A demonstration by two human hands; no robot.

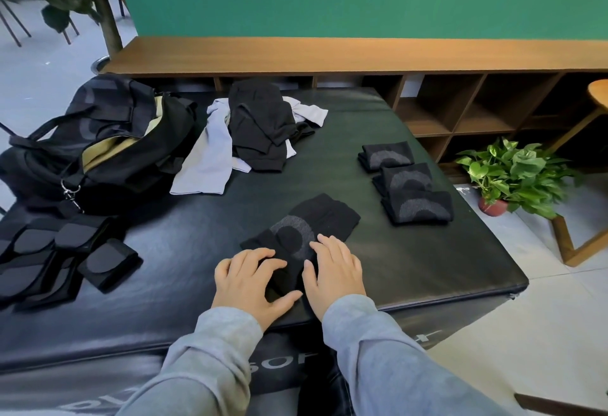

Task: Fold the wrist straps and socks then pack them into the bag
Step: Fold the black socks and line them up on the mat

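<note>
A black sock with a grey heel patch [304, 228] lies flat near the front of the black padded mat [411, 257]. My left hand [251, 279] and my right hand [332, 272] both rest on its near end, fingers spread and pressing down. Three folded black socks [406, 182] sit in a row at the right. Folded black wrist straps [62, 257] lie at the left. The open black bag with a tan lining [98, 139] stands at the back left. A heap of unfolded black and light grey socks [250, 132] lies behind it.
A wooden shelf unit [460, 106] runs along the green wall behind the mat. A potted plant [513, 175] stands on the floor at the right, by a wooden stool leg [572, 244]. A tree trunk [105, 10] rises at the back left.
</note>
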